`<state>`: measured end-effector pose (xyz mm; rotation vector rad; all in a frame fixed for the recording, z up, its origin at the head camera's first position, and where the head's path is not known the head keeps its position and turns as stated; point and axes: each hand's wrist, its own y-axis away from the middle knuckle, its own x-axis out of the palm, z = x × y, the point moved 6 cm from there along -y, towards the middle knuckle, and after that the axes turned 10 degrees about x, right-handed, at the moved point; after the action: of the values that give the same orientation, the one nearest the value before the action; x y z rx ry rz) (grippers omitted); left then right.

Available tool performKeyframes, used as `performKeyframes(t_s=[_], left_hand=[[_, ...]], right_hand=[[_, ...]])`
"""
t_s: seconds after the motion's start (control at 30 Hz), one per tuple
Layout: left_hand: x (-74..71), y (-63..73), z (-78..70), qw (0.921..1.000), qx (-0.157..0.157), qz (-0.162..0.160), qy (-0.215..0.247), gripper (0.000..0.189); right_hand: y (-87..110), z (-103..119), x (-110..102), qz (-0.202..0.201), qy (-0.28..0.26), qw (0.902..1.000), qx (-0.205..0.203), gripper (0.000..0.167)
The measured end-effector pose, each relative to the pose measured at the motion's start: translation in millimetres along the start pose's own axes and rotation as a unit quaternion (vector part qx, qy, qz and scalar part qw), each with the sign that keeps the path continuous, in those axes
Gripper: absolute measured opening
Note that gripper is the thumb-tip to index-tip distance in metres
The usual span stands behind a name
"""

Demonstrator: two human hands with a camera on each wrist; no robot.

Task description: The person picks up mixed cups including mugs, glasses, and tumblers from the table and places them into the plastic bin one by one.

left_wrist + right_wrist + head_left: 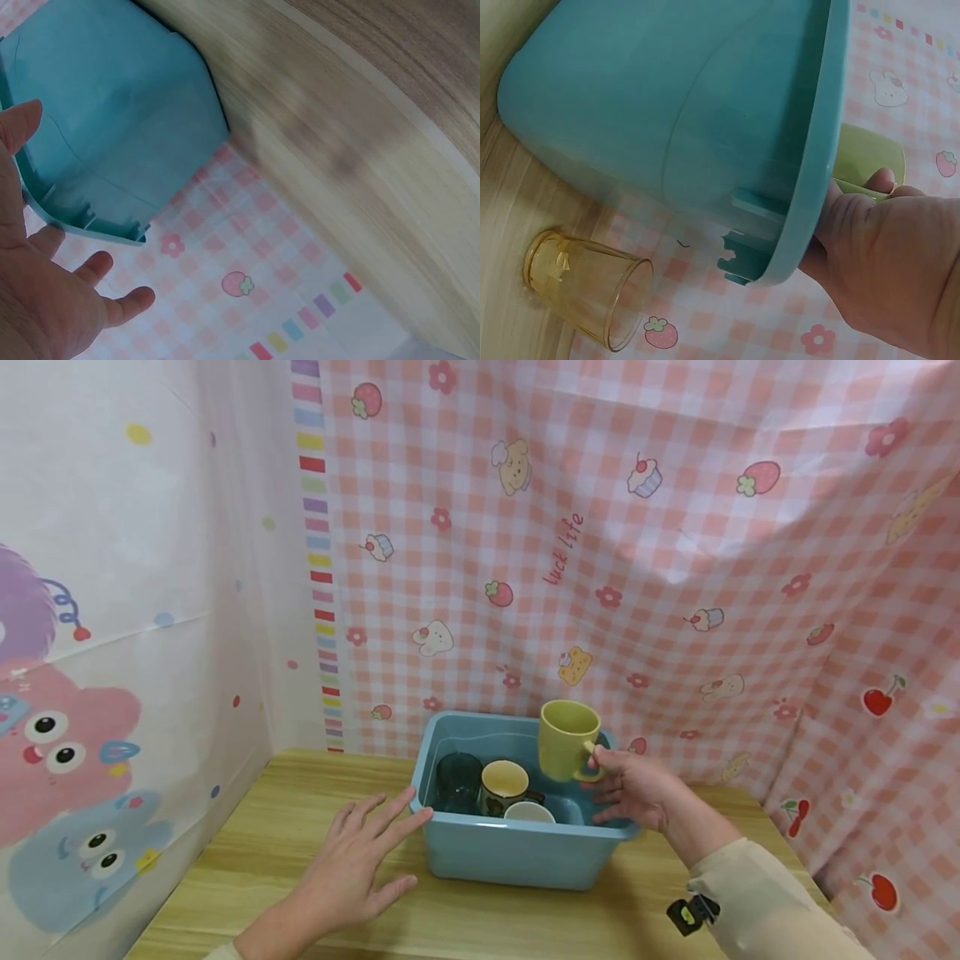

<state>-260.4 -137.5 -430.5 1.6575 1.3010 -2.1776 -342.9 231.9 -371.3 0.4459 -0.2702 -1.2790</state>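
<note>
My right hand pinches the handle of a yellow-green mug, which hangs upright over the right part of a blue plastic bin. In the right wrist view the mug shows only partly behind the bin's rim. My left hand has its fingers spread, with fingertips at the bin's front left corner. Inside the bin stand a dark glass, a brown mug with a cream inside and a white cup, whose lower part the front wall hides.
An amber glass stands on the wooden table beside the bin, seen in the right wrist view. A pink checked cloth hangs behind the table. To the left is a white cloth with cartoon figures.
</note>
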Motion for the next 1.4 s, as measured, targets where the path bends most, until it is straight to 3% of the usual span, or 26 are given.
performKeyframes(t_s=[0.6, 1.4], left_hand=[[1.2, 0.1, 0.2, 1.0, -0.003, 0.004, 0.003, 0.092], [0.7, 0.8, 0.7, 1.0, -0.004, 0.0, 0.006, 0.089]], right_hand=[[-12.1, -7.7, 6.3, 0.001, -0.011, 0.9998, 0.014, 0.037], [-22.6, -12.5, 11.4, -0.011, 0.019, 0.999, 0.04, 0.035]])
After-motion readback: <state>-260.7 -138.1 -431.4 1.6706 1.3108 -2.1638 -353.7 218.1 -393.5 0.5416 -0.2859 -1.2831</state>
